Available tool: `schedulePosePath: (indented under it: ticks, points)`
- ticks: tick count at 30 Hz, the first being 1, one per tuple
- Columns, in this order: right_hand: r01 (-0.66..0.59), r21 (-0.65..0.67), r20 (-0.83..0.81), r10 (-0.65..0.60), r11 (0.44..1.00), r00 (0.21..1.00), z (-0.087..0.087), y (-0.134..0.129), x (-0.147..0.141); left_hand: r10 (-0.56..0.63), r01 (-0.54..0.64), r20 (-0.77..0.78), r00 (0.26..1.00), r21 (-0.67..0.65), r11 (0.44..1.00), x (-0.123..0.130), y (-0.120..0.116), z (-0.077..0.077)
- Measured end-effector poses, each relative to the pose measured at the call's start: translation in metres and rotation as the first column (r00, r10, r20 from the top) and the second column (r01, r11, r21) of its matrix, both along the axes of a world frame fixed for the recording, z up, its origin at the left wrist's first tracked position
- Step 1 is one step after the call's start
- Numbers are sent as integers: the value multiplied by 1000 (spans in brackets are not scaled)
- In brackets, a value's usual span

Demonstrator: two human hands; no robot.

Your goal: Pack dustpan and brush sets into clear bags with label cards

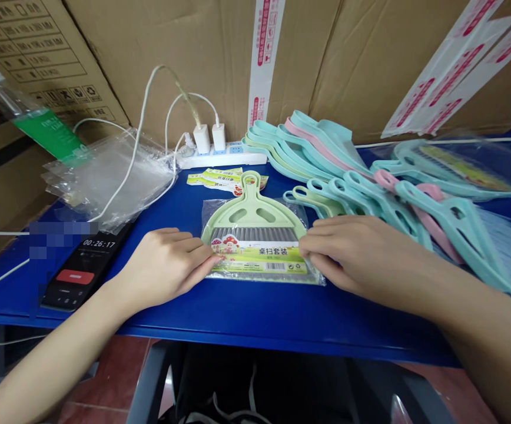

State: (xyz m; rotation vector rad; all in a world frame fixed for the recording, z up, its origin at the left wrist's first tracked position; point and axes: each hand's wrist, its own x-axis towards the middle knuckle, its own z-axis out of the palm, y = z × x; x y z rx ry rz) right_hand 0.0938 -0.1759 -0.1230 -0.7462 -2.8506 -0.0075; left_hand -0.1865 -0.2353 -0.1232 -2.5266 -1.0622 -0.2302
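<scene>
A light green dustpan and brush set (255, 222) lies in front of me, its grey bristles towards me and its looped handle pointing away. Its lower part sits inside a clear plastic bag (264, 277), along with a printed card (277, 252) that lies over the bristles. My left hand (167, 265) is closed, pinching the bag's left edge near the card. On the opposite edge, my right hand (348, 250) also has its fingers curled shut on the bag. The fingertips of both hands are partly hidden.
Green, blue and pink dustpans (308, 147) are stacked behind, with several brushes (370, 197) at right. Printed cards (220, 178) lie near a power strip (233, 154). At left are clear bags (118, 168), a bottle (47, 129), a phone (81, 271) and white cables (138, 141).
</scene>
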Motion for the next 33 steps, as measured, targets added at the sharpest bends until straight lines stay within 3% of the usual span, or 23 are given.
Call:
schedulePosePath:
  ticks: [5, 10, 15, 20, 23, 26, 29, 33]
  points:
    - [20, 58, 15, -21, 998, 1000, 0, -1, -2, 11, -11, -8, 1000, -7, 1000, 0, 0, 0]
    - [238, 164, -30, -237, 957, 971, -4, 2, 0, 103, -103, -1, 995, 25, 994, -3, 1, 0]
    - [304, -103, -11, -307, 947, 952, -7, 2, -2, 328, -329, -34, 944, -52, 943, -1, 2, -5]
    - [263, -349, -51, -299, 899, 953, -3, 0, -5, 373, -375, -55, 926, -239, 896, 4, 3, -6]
    - [208, -502, -138, -315, 840, 939, 0, 2, -6, 400, -398, -53, 915, -281, 873, 4, 3, -3]
    - [105, -681, -273, -384, 725, 882, -2, 5, -8, 414, -400, -33, 910, -335, 853, 3, 2, 1]
    - [-34, -776, -408, -460, 630, 789, -7, 8, -12, 383, -348, 18, 923, -382, 856, 4, 1, 4]
    - [-112, -831, -492, -626, 545, 605, -13, 8, -20, 242, -158, 130, 961, -459, 874, 6, -2, 2]
